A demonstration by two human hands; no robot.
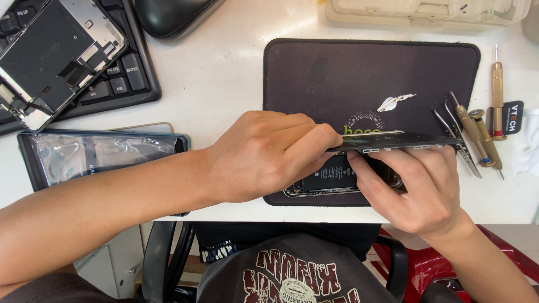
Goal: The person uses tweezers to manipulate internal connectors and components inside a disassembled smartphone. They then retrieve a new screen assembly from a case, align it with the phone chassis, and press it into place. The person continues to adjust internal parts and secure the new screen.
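Note:
An opened smartphone lies on a dark mat [337,73] at the table's front edge. Its screen panel [393,140] is lifted on edge above the phone body [331,178], whose black battery shows underneath. My left hand [264,154] pinches the left end of the raised panel between thumb and fingers. My right hand [418,188] supports the panel from below, fingers under its edge and over the body's right half.
Tweezers [457,143] and small screwdrivers [497,95] lie at the mat's right edge. A white pick [396,102] rests on the mat. At left are a black keyboard [126,73] with a removed display assembly [53,53] on it and a bagged phone [101,154].

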